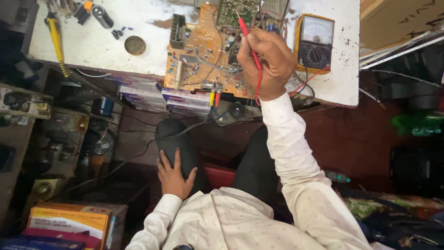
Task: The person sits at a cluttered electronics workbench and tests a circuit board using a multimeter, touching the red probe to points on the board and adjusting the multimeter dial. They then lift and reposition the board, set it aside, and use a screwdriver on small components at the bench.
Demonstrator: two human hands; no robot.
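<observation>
My right hand is raised over the white workbench and grips a red test probe, its tip pointing up at a green circuit board. A larger orange circuit board lies under and left of that hand. The probe's red lead runs down past my wrist toward a yellow analogue meter just right of the hand. My left hand rests flat on my left knee, fingers spread, holding nothing.
A yellow-handled screwdriver, a round metal disc and small dark parts lie on the bench's left. Stacked boxes sit at lower left, cluttered shelves at left, and a green bottle at right.
</observation>
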